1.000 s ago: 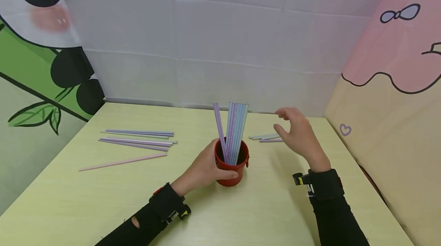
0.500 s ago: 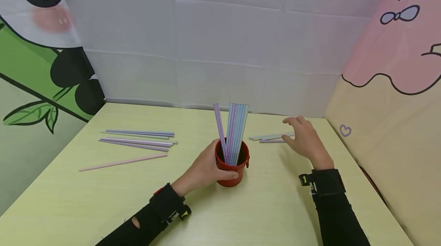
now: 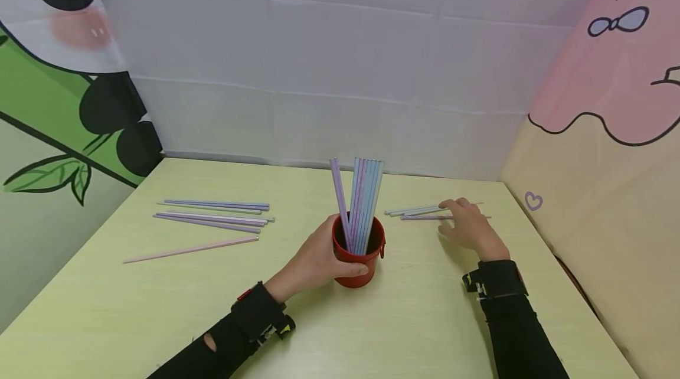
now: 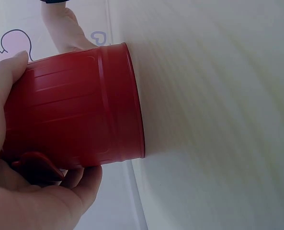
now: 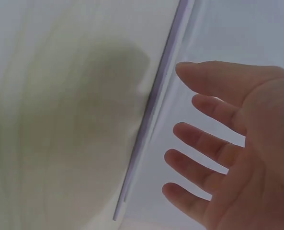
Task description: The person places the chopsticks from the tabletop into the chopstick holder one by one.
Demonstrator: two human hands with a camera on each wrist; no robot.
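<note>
If pulled sideways in the left hand, likely to tip because of the tall load standing well above the grip: namely the red pail, clasped with the thumb across its near side and the fingers curled round it. Inside, just beyond that thumb, a tight bundle of pastel sticks, plus purple sticks leaning apart towards the left; prone to slide along the rim or fan out if tilted.

At the right hand, nothing visibly pinched: thumb and fingers spread in the right wrist view, with a purple stick running past just beyond the thumb tip. Impossible to confirm contact from the head view, with the fingertips covering part of the sticks there. To the left of those fingertips, pale green sticks lying close together, almost parallel with the purple one; so perhaps easy to catch two instead of one, or to send a thin stick rolling over the table by pressing off-centre. If lifted near one end, apt to swing into the pail's rim.

Well left of the left-hand grip, loose lilac and pale sticks, with a lone pink stick nearer the black sleeve; at risk of scattering from any careless leftward sweep.
</note>
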